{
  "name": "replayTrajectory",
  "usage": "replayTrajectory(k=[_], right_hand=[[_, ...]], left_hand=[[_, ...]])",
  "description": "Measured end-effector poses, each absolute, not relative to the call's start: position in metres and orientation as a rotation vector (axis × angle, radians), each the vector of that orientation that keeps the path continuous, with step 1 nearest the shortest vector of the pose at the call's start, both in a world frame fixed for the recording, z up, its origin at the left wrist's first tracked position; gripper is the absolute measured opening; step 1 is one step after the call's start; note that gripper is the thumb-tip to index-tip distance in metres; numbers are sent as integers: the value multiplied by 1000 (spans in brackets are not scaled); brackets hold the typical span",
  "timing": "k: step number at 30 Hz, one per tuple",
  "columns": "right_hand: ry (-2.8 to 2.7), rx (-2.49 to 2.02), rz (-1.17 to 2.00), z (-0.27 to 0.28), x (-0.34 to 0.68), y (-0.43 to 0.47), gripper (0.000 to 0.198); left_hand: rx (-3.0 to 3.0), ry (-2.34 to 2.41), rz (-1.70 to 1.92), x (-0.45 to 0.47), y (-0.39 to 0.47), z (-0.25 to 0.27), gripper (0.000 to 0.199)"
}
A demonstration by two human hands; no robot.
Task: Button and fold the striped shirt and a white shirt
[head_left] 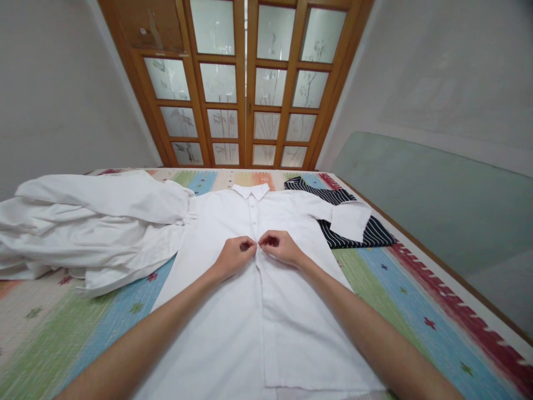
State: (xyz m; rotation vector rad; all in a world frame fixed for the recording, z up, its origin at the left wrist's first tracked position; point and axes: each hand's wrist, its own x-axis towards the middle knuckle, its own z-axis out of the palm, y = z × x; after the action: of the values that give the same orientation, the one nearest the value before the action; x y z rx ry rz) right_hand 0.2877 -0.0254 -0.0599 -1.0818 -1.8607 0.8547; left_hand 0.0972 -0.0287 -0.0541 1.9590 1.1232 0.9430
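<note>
A white collared shirt (pixel 225 333) lies face up in front of me, collar at the far end. Its front edges meet along the middle, with small buttons showing below the collar. On the left edge of this opening, my left hand (pixel 236 254) pinches the shirt front, thumb and forefinger together. Close beside it, my right hand (pixel 281 247) pinches the right edge the same way. The fingertips of both hands nearly touch at the placket. Whether a button sits between them is hidden. Below my hands the front hangs slightly apart.
Another white garment (pixel 95 222) lies rumpled at the left. Black-and-white striped cloth (pixel 358 239) is partly under the shirt's right sleeve. Beneath everything spreads a colourful striped mat (pixel 375 289). A pale green board (pixel 416 194) borders the right side; wooden glass doors (pixel 245 83) stand beyond.
</note>
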Motion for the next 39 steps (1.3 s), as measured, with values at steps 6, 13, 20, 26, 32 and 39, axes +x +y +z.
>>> replayTrajectory(k=[6, 13, 20, 26, 32, 39], right_hand=[[-1799, -1112, 898, -58, 285, -28, 24], [-1817, -1073, 913, -62, 288, -24, 22], [-1785, -1046, 945, -62, 287, -23, 27], [-1773, -1047, 955, -63, 288, -22, 29], [-1764, -1013, 976, -61, 288, -23, 29], [-1649, -953, 1145, -60, 288, -23, 25]], left_hand=[[2141, 976, 957, 96, -27, -54, 19], [2208, 1050, 921, 97, -27, -57, 13], [2261, 1116, 906, 98, -27, -60, 16], [2229, 1043, 949, 98, -26, -60, 7], [2121, 1024, 970, 98, -27, -59, 7], [2084, 1046, 943, 98, -28, -54, 10]])
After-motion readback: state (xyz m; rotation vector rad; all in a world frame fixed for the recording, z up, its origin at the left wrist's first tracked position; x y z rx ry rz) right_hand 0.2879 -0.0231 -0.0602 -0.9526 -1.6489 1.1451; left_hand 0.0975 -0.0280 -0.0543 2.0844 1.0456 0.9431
